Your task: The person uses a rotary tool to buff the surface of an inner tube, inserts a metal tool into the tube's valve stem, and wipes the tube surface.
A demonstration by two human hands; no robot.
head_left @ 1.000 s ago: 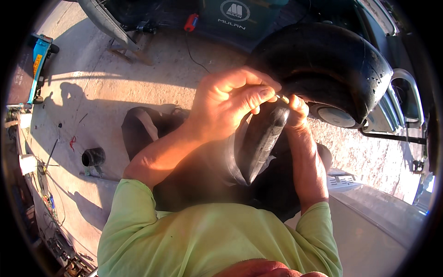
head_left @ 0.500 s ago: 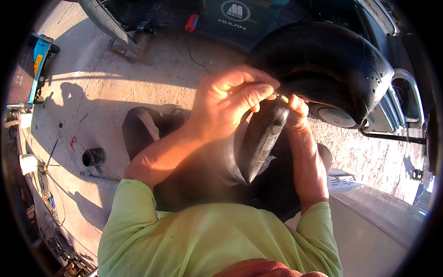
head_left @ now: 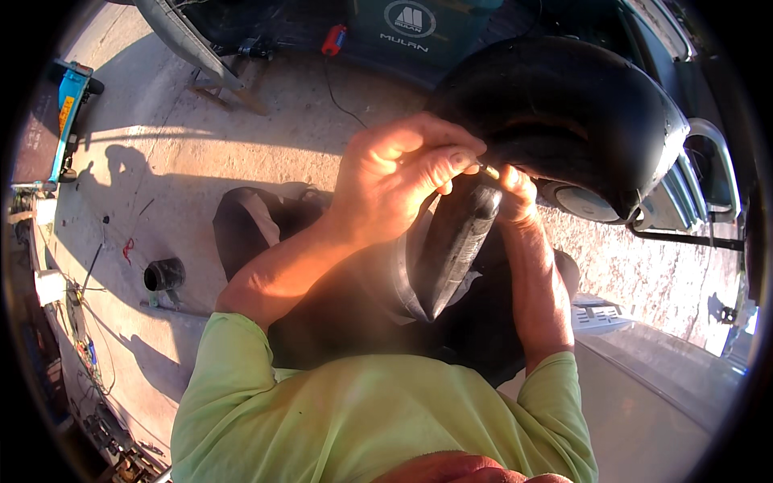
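Observation:
A folded black rubber inner tube point(head_left: 460, 241) stands between my knees, its rounded end up under my hands. Just above that end sits a small brass-coloured piece point(head_left: 491, 171), like a valve stem. My right hand point(head_left: 518, 197) has its fingertips closed on this piece, with its palm beside the tube. From the left, my left hand point(head_left: 398, 173) pinches thumb against forefinger at the piece's dark thin tip; what exactly lies in that pinch is too small to make out.
A big inflated black inner tube point(head_left: 580, 105) lies ahead to the right, close to my right hand. A dark green box point(head_left: 435, 48) and a red object on a cord point(head_left: 333, 40) are at the far side. A black can point(head_left: 165, 274) and a blue trolley jack point(head_left: 72, 97) stand left.
Both hands keep nearly the same place and grip. The brass-coloured piece and the fingertips have shifted very slightly.

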